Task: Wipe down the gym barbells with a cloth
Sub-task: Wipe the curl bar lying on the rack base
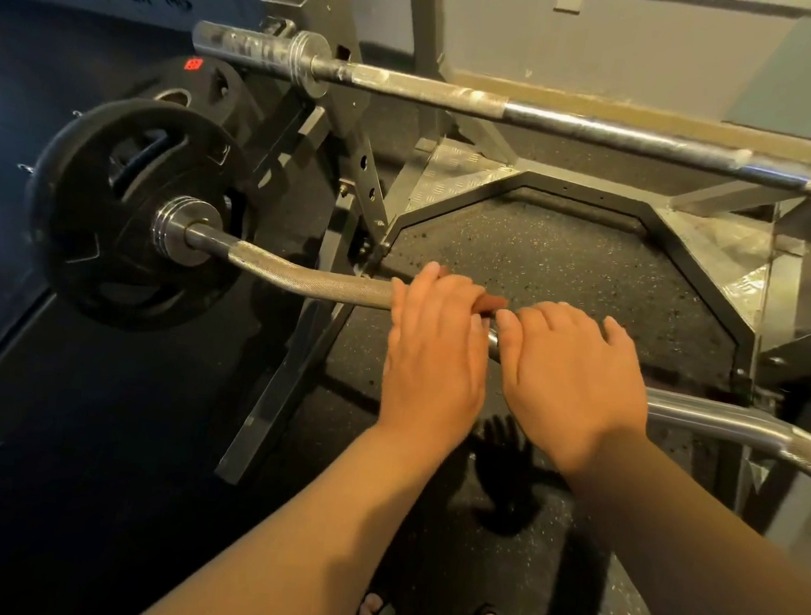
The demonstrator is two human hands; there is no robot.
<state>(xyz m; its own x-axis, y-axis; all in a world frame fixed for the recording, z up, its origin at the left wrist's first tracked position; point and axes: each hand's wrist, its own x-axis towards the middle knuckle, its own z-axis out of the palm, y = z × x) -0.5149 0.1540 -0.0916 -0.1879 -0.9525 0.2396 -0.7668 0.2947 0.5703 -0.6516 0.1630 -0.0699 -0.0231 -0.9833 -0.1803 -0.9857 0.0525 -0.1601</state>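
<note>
While your left hand point(434, 354) is curling over the curved barbell point(308, 276), gripping a reddish cloth point(491, 304) (mostly hidden beneath the fingers point(449, 289)) against its middle, your right hand point(576, 381) is wrapping round that barbell just beside it. A straight barbell point(509, 108) is resting on the rack point(364, 166) beyond.

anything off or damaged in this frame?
Nothing broken or spilled. The straight barbell on the rack shows blotchy whitish patches on sleeve and knurling; residue or wear, cannot tell. The curl bar, gripped by the left hand with the cloth and the right hand, looks cleaner.
</note>
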